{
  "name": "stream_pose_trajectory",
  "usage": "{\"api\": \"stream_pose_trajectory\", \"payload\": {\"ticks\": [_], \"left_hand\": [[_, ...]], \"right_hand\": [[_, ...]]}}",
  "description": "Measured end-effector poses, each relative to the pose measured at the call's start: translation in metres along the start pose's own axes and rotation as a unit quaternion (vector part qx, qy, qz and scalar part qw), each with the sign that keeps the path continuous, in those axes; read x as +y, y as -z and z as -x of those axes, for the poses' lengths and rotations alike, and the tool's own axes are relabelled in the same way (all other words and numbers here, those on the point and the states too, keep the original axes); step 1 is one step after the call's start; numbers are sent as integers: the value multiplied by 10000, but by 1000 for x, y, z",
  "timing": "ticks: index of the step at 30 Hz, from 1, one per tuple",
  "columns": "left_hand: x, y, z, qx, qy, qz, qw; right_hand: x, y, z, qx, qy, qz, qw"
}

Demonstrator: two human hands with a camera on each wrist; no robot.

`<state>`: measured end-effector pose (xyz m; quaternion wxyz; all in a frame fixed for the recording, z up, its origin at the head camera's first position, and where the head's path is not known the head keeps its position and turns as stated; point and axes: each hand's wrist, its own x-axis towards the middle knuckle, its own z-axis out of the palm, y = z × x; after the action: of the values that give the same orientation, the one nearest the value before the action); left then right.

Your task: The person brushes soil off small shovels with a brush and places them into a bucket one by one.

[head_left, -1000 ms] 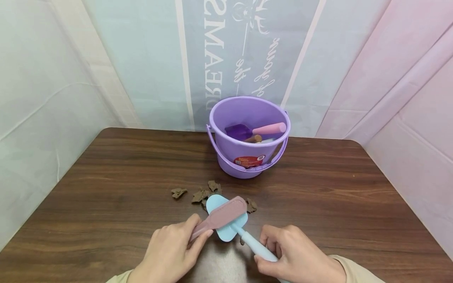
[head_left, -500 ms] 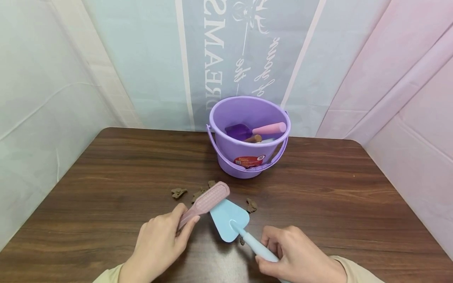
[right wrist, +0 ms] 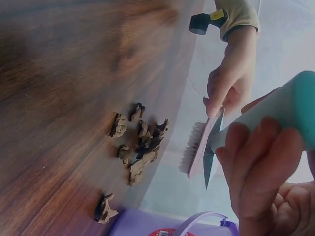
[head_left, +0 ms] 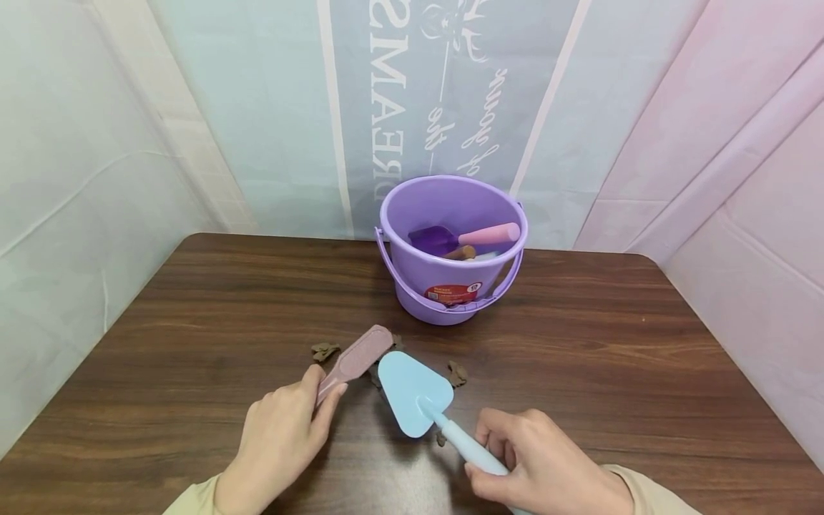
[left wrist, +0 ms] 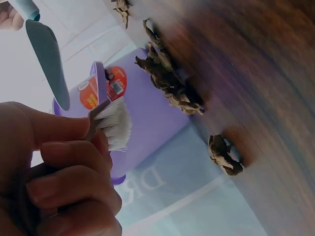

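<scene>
In the head view my left hand (head_left: 277, 433) grips a pink brush (head_left: 362, 355) by its handle, flat back up. Its pale bristles (left wrist: 115, 125) show in the left wrist view. My right hand (head_left: 541, 461) holds the light-blue handle of a toy trowel (head_left: 415, 393), whose broad blade lies to the right of the brush. From the right wrist, several crumpled dry brown pieces (right wrist: 142, 167) lie on the table below both tools. One piece (head_left: 325, 350) sits left of the brush head, another (head_left: 458, 373) just beyond the blade's right side. The brush partly covers other pieces.
Behind the tools stands a purple bucket (head_left: 412, 279) with its handle hanging in front. Inside it are a purple scoop with a pink handle (head_left: 489, 234) and a brown stub (head_left: 460, 252). A printed cloth (head_left: 277, 143) hangs behind the dark wooden table (head_left: 618, 357).
My left hand has drawn the brush leftward off the trowel blade, over the brown pieces beside it. The right hand and trowel have stayed almost still.
</scene>
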<state>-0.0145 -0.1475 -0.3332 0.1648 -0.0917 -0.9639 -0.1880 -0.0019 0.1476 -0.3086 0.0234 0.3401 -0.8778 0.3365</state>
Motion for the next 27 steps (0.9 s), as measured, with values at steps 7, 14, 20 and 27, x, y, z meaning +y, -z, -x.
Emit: {"api": "stream_pose_trajectory", "payload": {"ticks": [7, 14, 20, 27], "left_hand": [[7, -3, 3, -790, 237, 620, 9947], [14, -11, 9, -1833, -641, 2188, 9563], [20, -15, 12, -2514, -1325, 2966, 9118], [25, -14, 15, -2923, -1368, 3643, 8736]], "right_hand": [[1, 0, -1, 100, 133, -63, 9998], [0, 2, -5, 186, 92, -174, 9996], [1, 1, -8, 186, 85, -177, 9996], [3, 2, -8, 156, 89, -210, 9996]]}}
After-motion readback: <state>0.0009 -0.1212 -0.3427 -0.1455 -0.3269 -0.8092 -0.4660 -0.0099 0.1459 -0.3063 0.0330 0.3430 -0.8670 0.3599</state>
